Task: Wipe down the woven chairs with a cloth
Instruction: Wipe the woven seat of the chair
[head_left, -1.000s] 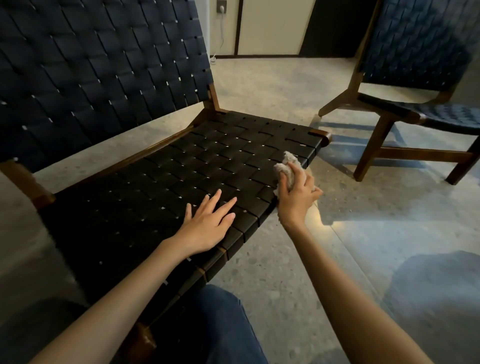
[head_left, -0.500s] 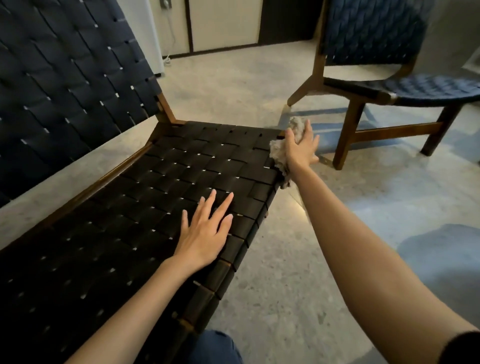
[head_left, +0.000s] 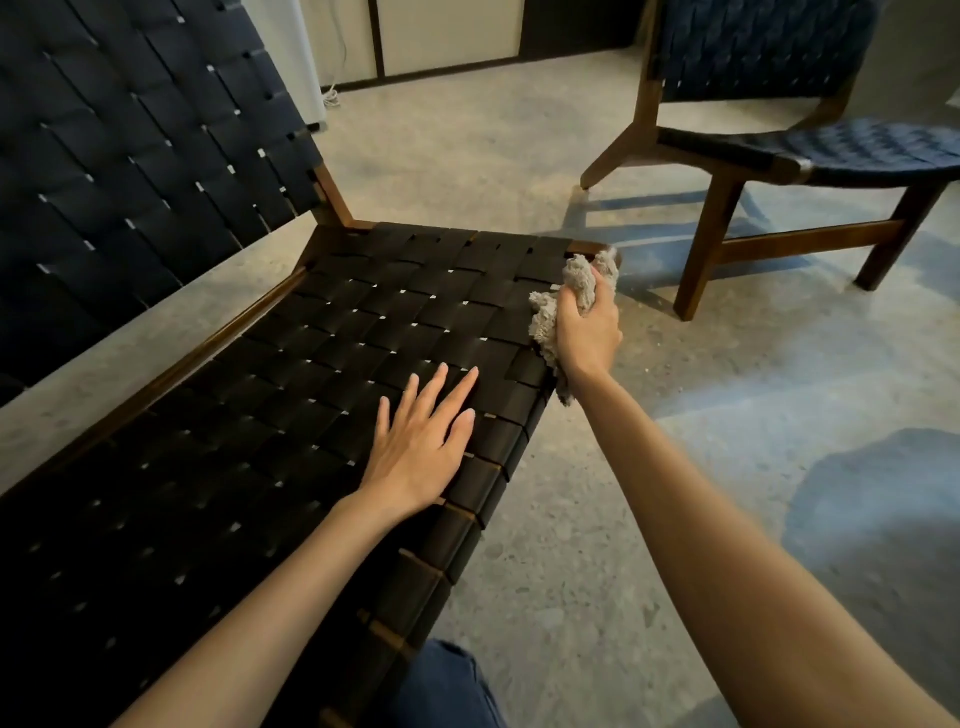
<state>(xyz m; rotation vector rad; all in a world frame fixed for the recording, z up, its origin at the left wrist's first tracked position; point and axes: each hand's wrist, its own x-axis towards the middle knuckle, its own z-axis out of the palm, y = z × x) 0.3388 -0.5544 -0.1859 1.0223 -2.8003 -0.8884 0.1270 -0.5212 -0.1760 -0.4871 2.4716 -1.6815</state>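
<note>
Left hand (head_left: 421, 447) on near chair (head_left: 363, 322), cloth (head_left: 579, 278) at its corner, seemingly overhanging; second chair (head_left: 857, 150) beyond.

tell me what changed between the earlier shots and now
The right hand slid the crumpled grey cloth along the front edge of the near dark woven chair's seat, from partway along to the far corner, holding the cloth throughout. The left hand stayed flat on the seat, fingers straight. The second woven chair behind did not move.

Floor (head_left: 571, 519) under near chair (head_left: 363, 322), far chair (head_left: 857, 150)
</note>
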